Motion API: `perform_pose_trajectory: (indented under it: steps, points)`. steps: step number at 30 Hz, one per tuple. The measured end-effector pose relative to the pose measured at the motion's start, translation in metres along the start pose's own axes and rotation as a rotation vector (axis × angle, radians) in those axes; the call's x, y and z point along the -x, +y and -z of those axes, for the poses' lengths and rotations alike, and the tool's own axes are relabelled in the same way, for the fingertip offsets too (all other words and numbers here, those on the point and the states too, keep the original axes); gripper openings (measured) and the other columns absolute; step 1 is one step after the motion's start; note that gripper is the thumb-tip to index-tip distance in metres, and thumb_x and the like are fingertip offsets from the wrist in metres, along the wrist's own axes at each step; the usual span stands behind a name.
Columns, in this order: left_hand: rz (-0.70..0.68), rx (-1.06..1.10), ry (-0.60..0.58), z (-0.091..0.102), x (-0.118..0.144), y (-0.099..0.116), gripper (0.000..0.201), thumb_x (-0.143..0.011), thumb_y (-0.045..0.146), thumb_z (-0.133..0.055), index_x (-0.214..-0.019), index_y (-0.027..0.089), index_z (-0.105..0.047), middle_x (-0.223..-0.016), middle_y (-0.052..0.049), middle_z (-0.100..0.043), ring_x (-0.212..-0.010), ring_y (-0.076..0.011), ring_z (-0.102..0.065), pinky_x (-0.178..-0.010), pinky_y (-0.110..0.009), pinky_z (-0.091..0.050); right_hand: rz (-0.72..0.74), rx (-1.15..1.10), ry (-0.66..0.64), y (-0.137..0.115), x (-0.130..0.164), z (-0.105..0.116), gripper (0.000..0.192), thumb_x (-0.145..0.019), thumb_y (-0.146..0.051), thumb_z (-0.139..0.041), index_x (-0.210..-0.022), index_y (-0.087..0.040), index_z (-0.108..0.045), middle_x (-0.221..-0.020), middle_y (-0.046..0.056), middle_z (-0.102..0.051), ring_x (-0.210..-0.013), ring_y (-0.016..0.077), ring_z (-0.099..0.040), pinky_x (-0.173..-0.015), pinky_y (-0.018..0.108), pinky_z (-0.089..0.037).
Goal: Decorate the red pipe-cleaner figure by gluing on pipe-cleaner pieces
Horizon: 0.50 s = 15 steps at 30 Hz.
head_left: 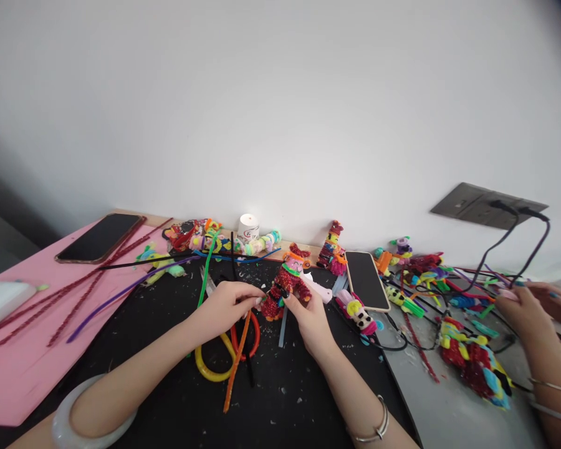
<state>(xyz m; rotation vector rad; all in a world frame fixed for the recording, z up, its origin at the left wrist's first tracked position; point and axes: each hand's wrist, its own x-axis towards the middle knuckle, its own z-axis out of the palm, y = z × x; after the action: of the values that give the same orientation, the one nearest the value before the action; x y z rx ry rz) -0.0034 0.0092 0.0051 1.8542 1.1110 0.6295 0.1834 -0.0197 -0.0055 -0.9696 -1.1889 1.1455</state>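
A red pipe-cleaner doll (290,274) with a pink face and an orange band across its head is held up off the black mat (280,399). My right hand (312,321) grips it from the right, thumb across its lower body. The fingertips of my left hand (231,307) are pinched together at the doll's lower left side; any small piece between them is hidden. Just under the left fingers an orange pipe cleaner (236,368) slants downward. Scissors with a yellow and red handle (211,374) lie beneath my left hand. A pale blue strip (283,327) hangs or lies below the doll.
Pink sheet (32,368) at left bears a phone (100,238) and red pipe cleaners (72,312). A paper cup (248,228), finished doll (331,246) and second phone (367,280) stand or lie near the wall. At right are loose dolls (474,362), cables and another person's hands (526,312).
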Motion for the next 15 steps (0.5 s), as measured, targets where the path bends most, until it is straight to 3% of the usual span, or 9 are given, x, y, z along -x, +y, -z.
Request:
perform_pose_trajectory:
  steps: [5, 11, 15]
  points:
    - [-0.067, -0.011, -0.090, -0.0006, 0.0010, 0.0014, 0.026, -0.087, 0.029, -0.046, -0.081, 0.016, -0.067, -0.071, -0.001, -0.063, -0.060, -0.0135, -0.052, -0.059, -0.023, -0.041, -0.002, 0.036, -0.021, 0.0012, -0.0004, 0.0003, 0.022, -0.079, -0.032, -0.068, -0.099, -0.020, -0.068, -0.099, 0.004, -0.072, -0.092, 0.0208, -0.065, -0.088, 0.035, -0.049]
    - [-0.020, 0.083, -0.145, 0.0031, 0.0038, 0.0078, 0.043, -0.093, 0.045, -0.036, -0.068, 0.016, -0.054, -0.059, 0.004, -0.045, -0.056, -0.0117, -0.042, -0.056, -0.024, -0.034, 0.006, 0.049, -0.031, 0.0025, -0.0004, -0.0003, 0.025, -0.079, -0.032, -0.068, -0.102, -0.021, -0.066, -0.103, 0.004, -0.071, -0.095, 0.0217, -0.065, -0.089, 0.035, -0.049]
    - [0.030, 0.167, -0.228, 0.0033, 0.0040, 0.0080, 0.040, -0.087, 0.051, -0.047, -0.076, 0.015, -0.059, -0.060, 0.004, -0.046, -0.056, -0.0114, -0.041, -0.053, -0.023, -0.031, 0.012, 0.075, -0.044, 0.0014, 0.0004, -0.0023, 0.024, -0.079, -0.033, -0.067, -0.099, -0.020, -0.066, -0.099, 0.005, -0.072, -0.091, 0.0217, -0.065, -0.085, 0.035, -0.050]
